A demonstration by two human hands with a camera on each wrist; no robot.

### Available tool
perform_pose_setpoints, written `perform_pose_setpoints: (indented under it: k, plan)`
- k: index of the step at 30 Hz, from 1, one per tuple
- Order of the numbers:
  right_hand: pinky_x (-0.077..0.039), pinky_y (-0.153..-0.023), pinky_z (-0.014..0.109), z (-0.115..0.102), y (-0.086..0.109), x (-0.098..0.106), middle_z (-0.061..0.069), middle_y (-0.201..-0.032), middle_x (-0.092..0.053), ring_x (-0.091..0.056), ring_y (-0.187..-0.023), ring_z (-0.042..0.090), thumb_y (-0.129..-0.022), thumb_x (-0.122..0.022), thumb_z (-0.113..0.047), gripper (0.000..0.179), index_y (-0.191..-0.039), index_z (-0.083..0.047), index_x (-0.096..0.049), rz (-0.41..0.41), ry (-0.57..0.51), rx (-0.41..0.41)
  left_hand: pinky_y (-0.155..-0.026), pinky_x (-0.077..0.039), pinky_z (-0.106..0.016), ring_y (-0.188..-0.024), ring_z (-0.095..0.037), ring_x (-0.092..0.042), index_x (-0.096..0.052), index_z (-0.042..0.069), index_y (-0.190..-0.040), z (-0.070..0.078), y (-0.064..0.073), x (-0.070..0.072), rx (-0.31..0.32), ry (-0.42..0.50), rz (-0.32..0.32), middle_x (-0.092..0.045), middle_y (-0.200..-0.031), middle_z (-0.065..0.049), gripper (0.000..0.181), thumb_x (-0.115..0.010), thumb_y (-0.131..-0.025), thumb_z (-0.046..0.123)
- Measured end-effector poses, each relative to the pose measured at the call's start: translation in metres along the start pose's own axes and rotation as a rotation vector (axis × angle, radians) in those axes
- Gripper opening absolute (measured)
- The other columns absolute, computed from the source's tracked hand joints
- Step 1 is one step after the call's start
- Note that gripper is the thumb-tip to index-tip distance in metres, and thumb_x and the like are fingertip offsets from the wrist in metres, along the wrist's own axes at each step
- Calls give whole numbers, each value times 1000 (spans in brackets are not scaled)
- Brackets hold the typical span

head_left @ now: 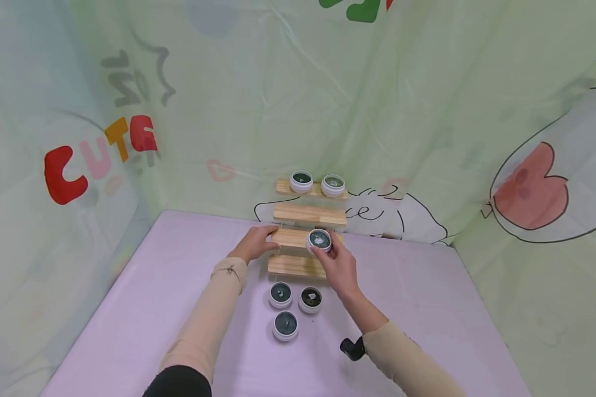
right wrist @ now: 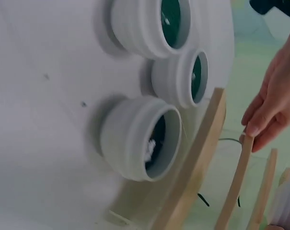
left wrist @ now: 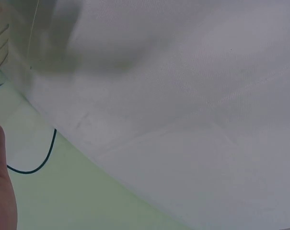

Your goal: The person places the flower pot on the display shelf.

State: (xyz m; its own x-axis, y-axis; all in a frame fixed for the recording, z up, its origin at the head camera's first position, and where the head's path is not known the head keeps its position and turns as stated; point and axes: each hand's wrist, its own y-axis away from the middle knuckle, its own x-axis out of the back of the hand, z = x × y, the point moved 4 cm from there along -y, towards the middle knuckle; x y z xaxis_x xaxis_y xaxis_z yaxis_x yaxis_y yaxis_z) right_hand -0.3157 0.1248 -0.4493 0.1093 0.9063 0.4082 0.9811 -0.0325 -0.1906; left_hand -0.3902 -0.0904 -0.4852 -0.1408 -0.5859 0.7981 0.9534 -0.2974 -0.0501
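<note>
A tiered wooden display rack (head_left: pixel 310 215) with several pale slats stands at the back of the table. My left hand (head_left: pixel 255 242) pinches the left end of its second slat from the bottom; in the right wrist view the left hand's thumb and fingers (right wrist: pixel 262 117) close on that slat end. Between the thumb and fingers of my right hand (head_left: pixel 341 267) is a small white round jar (head_left: pixel 320 240) with dark green filling, held over the right part of the same slat. Two similar jars, a left one (head_left: pixel 301 182) and a right one (head_left: pixel 333 186), sit on the top slat.
In front of the rack, three more white jars stand on the pale lilac tabletop (head_left: pixel 402 320): a left one (head_left: pixel 280 295), a right one (head_left: pixel 310 300) and a nearer one (head_left: pixel 285 326). A printed curtain (head_left: pixel 218 110) hangs close behind the rack.
</note>
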Motion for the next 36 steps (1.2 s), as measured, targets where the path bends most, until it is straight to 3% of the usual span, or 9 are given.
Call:
perform_pose_setpoints:
  k: [7,14,21,29,33,36]
  plan:
    - [-52,-97,39,-10,-34,-2,22,-137,-55,-59,-118,26,-91,-72,-26,70,-147,3,-39,61,136,45,-110,-42,-40,-128,-29,-52,-52,0,-139,3,1,1,9,5,-7,-57,-137,-15,61,-76,-86,21]
    - [-50,-101,41,-10,-61,-13,23,-138,-53,-56,-122,29,-92,-70,-27,68,-145,5,-42,64,145,56,-111,-40,-38,-129,-27,-51,-51,1,-140,6,3,4,34,11,-20,-56,-139,-13,62,-75,-87,22]
    - [-48,-101,45,-12,-74,-21,24,-129,-60,-57,-119,33,-92,-70,-27,58,-136,5,-50,80,183,57,-112,-39,-39,-131,-28,-50,-50,1,-141,7,3,4,46,39,-36,-54,-140,-14,62,-75,-87,20]
    - [-40,-110,43,-17,-83,-33,26,-142,-47,-48,-131,35,-95,-66,-32,72,-147,8,-35,37,201,48,-111,-40,-40,-129,-29,-51,-51,1,-140,7,3,5,32,26,-20,-56,-139,-14,61,-75,-87,20]
    - [-41,-110,43,-20,-85,-38,29,-138,-50,-50,-128,37,-97,-63,-32,73,-148,8,-31,22,211,45,-111,-40,-40,-128,-29,-52,-52,1,-140,5,2,3,24,19,-14,-56,-138,-14,61,-75,-87,21]
    - [-45,-105,45,-22,-86,-40,28,-130,-57,-55,-121,37,-97,-62,-31,64,-143,7,-38,15,213,45,-111,-40,-40,-128,-29,-52,-52,1,-139,4,1,2,20,11,-10,-57,-137,-14,61,-75,-86,20]
